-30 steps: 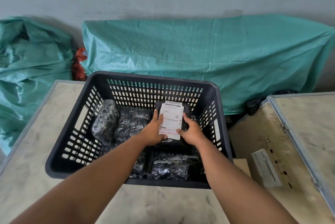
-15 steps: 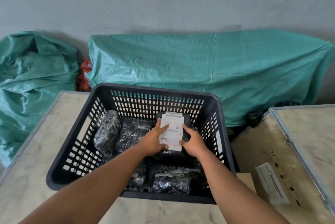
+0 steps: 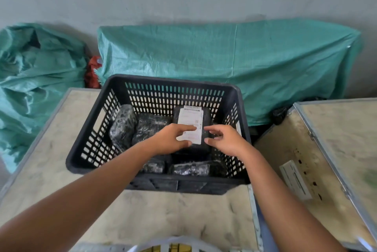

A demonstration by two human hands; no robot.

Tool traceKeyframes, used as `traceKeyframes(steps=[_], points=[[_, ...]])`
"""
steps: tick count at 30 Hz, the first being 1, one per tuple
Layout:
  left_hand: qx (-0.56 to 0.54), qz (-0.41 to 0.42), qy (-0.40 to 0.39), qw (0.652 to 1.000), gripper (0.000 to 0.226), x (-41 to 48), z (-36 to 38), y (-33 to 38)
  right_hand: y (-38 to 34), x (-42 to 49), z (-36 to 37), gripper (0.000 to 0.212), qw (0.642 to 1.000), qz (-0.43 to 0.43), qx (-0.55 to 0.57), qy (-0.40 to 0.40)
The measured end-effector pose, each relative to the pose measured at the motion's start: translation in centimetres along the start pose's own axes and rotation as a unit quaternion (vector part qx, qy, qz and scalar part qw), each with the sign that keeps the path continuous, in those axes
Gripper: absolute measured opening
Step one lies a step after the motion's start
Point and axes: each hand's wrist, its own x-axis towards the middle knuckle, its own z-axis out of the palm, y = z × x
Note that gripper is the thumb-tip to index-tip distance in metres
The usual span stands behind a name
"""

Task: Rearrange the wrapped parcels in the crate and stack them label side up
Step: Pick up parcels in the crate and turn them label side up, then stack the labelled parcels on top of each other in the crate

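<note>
A black slatted crate (image 3: pixel 102 141) stands on a pale table and holds several parcels wrapped in black film. One black parcel (image 3: pixel 206 117) lies at the back right with its white label (image 3: pixel 190 123) facing up. My left hand (image 3: pixel 170 139) hovers over the label's near left corner with fingers spread. Just right of the label, my right hand (image 3: pixel 226 139) is lifted off the parcel with its fingers apart. Another parcel (image 3: pixel 122 127) stands on edge at the left, a second (image 3: pixel 152 127) beside it. Two more parcels (image 3: pixel 190 169) lie along the front wall.
A wooden case with metal edging (image 3: pixel 318 149) stands to the right, a white sticker (image 3: pixel 294 182) on its side. Green tarpaulin (image 3: pixel 224 57) covers goods behind the crate, more green sacking (image 3: pixel 34 80) at the left. A pale object shows at the bottom edge.
Both hands have let go of the labelled parcel and lifted slightly off it, fingers opening. The parcel now rests in the crate's back right. The camera view has tilted.
</note>
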Motion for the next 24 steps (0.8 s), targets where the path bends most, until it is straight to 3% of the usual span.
traceKeyframes(steps=[6, 10, 14, 20, 24], points=[[0.051, -0.018, -0.119, 0.991, 0.055, -1.7, 1.8, -1.7, 0.2, -3.4, 0.7, 0.042, 0.994, 0.017, -0.037, -0.104], [0.074, -0.045, -0.173, 0.981, 0.050, -1.9, 2.1, -2.5, 0.7, -4.1, 1.2, 0.047, 0.985, 0.019, -0.026, -0.168], [0.091, -0.048, -0.175, 0.979, 0.051, -2.0, 1.9, -2.6, 1.1, -3.9, 1.5, 0.046, 0.986, -0.003, -0.053, -0.155], [0.088, -0.031, -0.160, 0.983, 0.078, -2.1, 2.0, -2.6, 1.3, -3.9, 2.1, 0.041, 0.997, -0.041, -0.056, -0.023], [0.195, -0.001, -0.164, 0.967, 0.056, -1.9, 2.3, -2.1, 0.9, -3.9, 2.3, 0.038, 0.994, -0.034, -0.057, -0.088]])
